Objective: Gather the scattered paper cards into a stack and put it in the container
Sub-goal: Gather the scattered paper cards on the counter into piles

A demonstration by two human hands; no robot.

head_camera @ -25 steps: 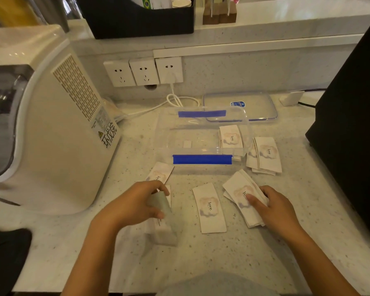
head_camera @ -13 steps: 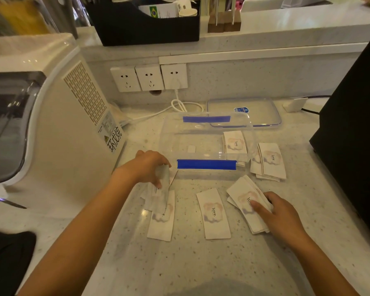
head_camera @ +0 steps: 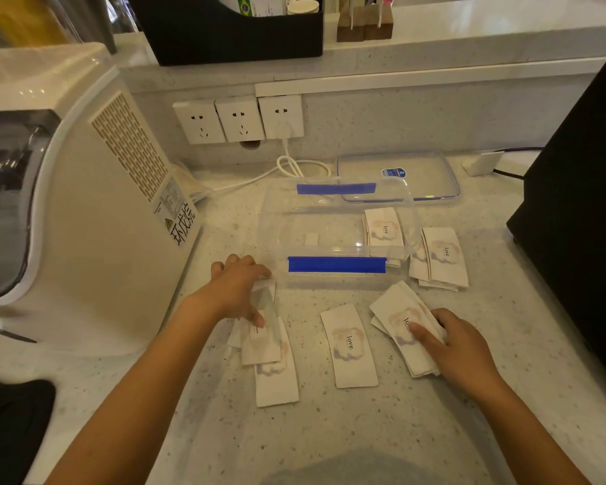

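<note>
The speckled worktop (head_camera: pixel 364 432) fills the view, with a large cream appliance (head_camera: pixel 84 211) at nine o'clock and a black box-like object (head_camera: pixel 581 211) at three o'clock. Against the wall at twelve o'clock sit three sockets (head_camera: pixel 240 119); a white cable (head_camera: pixel 294 166) is plugged into the rightmost one.

The clear container (head_camera: pixel 336 232) stands open in the middle of the worktop, blue clips on its near and far long walls. Its clear lid (head_camera: pixel 399 175) lies flat just behind it, toward one o'clock. Inside the container, at its right end, lies a small stack of cards (head_camera: pixel 383 227) printed "love".

Just outside the container's right end, at two o'clock, another loose pile of cards (head_camera: pixel 443 257) rests on the worktop.

The right hand (head_camera: pixel 459 344) lies at four o'clock on a fanned bundle of cards (head_camera: pixel 403 327), its grip a flat press with fingers down on top, thumb side hidden, so whether it clasps them I cannot tell.

A single card (head_camera: pixel 348 344) lies alone at six o'clock, between the two hands.

The left hand (head_camera: pixel 237 288) is at eight o'clock, just beside the container's near left corner, its grip pinched closed on a card (head_camera: pixel 266 295) that appears blurred and lifted above several overlapping cards (head_camera: pixel 273 369) lying beneath it.
</note>
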